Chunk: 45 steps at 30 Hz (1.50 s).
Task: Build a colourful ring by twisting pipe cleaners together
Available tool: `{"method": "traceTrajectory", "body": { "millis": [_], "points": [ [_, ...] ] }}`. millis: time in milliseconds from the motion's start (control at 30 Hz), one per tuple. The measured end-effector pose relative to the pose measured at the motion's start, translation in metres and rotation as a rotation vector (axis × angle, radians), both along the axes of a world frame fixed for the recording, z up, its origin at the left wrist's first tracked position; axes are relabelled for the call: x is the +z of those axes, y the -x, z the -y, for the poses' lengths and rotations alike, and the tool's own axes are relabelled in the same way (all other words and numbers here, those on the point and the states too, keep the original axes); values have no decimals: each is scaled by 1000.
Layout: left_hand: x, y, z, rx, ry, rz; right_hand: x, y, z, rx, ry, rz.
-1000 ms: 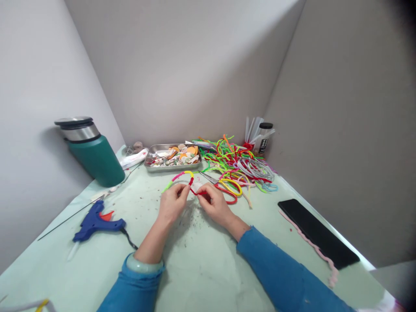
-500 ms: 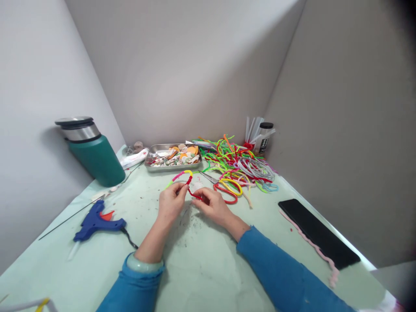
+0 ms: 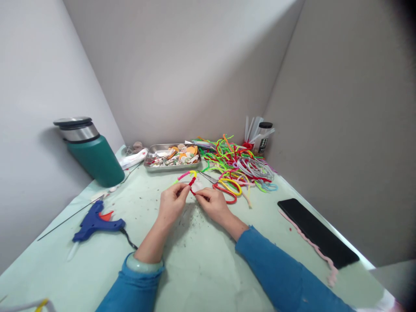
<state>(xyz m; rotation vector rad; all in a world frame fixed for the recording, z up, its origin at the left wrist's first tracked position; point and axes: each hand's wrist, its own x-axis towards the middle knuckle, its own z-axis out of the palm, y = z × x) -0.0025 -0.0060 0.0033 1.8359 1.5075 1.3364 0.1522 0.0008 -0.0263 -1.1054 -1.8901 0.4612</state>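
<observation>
My left hand pinches a curved loop wrapped in green, pink, yellow and red fuzzy bands. The red band is a red pipe cleaner coiled around the loop beside my left fingertips. Its loose tail runs to my right hand, whose thumb and fingers are closed on it. Part of the loop is hidden behind my left hand. Just beyond my right hand lie scissors with red and yellow handles.
A blue glue gun lies at left, near a green bottle. Behind are a metal tray of small pieces and a heap of pipe cleaners. At right, a pink pipe cleaner lies along a black flat slab.
The loop has shifted slightly to the right and its red-wrapped end is tilted differently. The visible red tail between my hands is shorter, and my fingertips are a little closer together.
</observation>
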Motion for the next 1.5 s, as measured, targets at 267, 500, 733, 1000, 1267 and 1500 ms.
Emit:
{"method": "traceTrajectory", "body": {
  "millis": [267,500,733,1000,1267,1500],
  "points": [
    [-1,-1,1,-63,-30,-50,-2,1,0,58,-1,0],
    [-3,-1,1,-65,-90,-242,6,0,-4,78,180,-343],
    [-2,-4,5,-97,-190,-415,9,0,-5,202,558,-784],
    [-4,-4,5,-45,-258,-537,9,1,-5,244,608,-869],
    [-4,-3,2,-12,-178,-420,8,1,-5,226,605,-867],
    [-3,-4,3,-84,-75,-141,7,-1,-6,212,624,-893]
  ]
}}
